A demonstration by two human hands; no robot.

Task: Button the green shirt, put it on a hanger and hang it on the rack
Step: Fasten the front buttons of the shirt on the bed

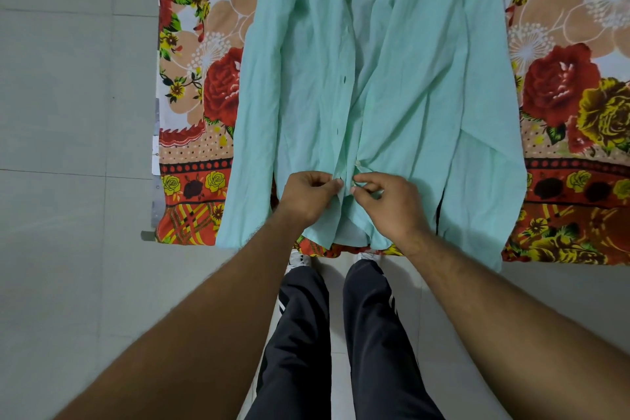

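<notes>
Two hands work on one mint-green, thin-fabric shirt [392,61] that's lying front-up on a red-and-peach floral blanket [211,85]. Near the hem, the left hand [306,196] pinches the buttonhole edge and the right hand [388,201] pinches the other edge, fingertips nearly touching. One white button [358,163] sits just above them, with two dark buttonholes [344,79] higher up.

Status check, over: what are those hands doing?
Left hand, right hand: each pinching a front edge near hem. Pale green shirt flat on floral blanket, buttonholes above open. Nothing blocking.
</notes>
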